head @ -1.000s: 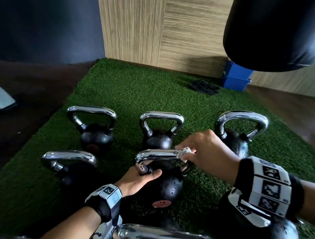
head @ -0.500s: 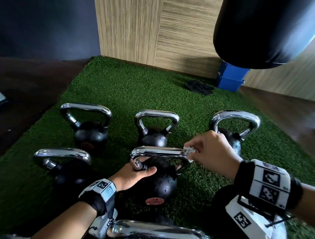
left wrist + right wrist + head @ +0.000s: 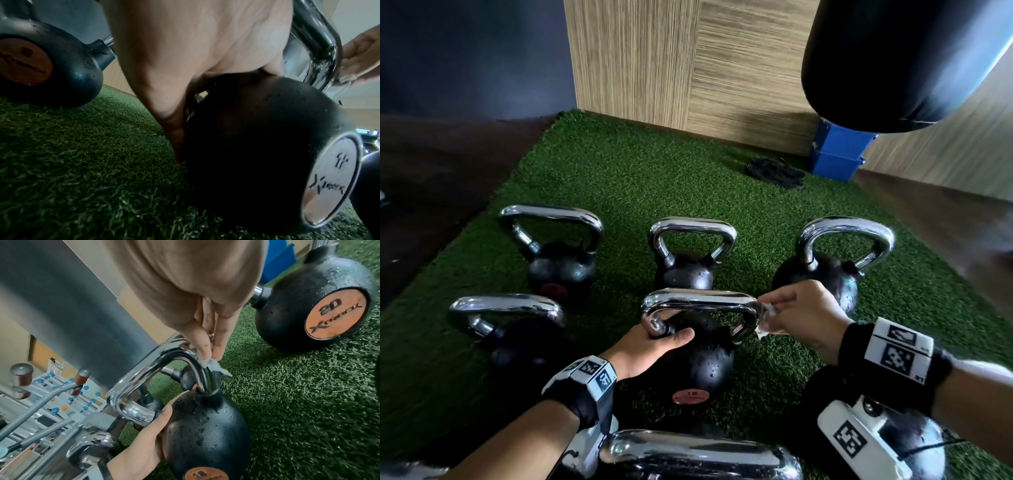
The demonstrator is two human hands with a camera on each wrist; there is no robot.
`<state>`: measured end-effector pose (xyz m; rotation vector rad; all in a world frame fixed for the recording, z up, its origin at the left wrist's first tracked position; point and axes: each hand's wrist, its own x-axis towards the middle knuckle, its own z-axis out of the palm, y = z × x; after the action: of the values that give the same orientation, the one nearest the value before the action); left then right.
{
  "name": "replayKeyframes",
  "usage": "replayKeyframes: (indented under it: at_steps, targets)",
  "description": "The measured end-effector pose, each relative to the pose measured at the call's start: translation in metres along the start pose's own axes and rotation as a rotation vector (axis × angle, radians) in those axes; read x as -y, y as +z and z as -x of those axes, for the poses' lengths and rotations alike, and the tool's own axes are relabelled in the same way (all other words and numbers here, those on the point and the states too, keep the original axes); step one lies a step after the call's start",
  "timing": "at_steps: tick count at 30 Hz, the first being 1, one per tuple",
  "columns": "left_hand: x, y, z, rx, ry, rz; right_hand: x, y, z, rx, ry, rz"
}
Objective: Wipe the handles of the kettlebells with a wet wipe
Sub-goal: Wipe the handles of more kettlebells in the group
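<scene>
On the green turf mat (image 3: 619,178), at the far left, two black kettlebells stand one behind the other, the back-left kettlebell (image 3: 561,263) and the front-left kettlebell (image 3: 524,339), each with a chrome handle and neither touched by a hand. Next to the right, the left hand (image 3: 650,346) rests on the middle kettlebell (image 3: 705,356), its thumb curled over the left foot of that bell's chrome handle (image 3: 698,299) and its palm against the round black body; the left wrist view shows the palm pressed to the dark ball, which is tilted on the turf. Behind it stands the back-middle kettlebell (image 3: 688,270), upright and free. At the right corner of the same handle, the right hand (image 3: 804,315) pinches a crumpled white wet wipe (image 3: 767,317) between thumb and fingertips, and the right wrist view shows the wipe (image 3: 213,365) pressed on the handle's bend, just above where it drops to the wet, droplet-speckled ball. Just behind that hand stands the back-right kettlebell (image 3: 825,274), its disc marked 20. Farther right and back, a blue box (image 3: 839,154) sits against the wooden wall, under a hanging black punching bag (image 3: 893,61).
</scene>
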<state>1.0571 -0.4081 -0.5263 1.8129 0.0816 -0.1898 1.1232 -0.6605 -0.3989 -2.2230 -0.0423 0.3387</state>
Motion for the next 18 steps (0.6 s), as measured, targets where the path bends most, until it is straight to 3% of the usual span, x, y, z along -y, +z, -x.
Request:
replayKeyframes:
  at_steps: [7,13,18]
  targets:
    - [-0.002,0.000,0.006,-0.038,-0.008,-0.044,-0.008,0.020,-0.011,0.125,0.101,-0.011]
    - [-0.019,-0.006,0.021,-0.087,-0.208,-0.362,-0.005,0.024,-0.016,0.194,0.082,0.161]
    - [-0.049,-0.033,0.035,0.104,-0.322,-0.565,0.012,0.002,-0.014,0.105,-0.069,0.326]
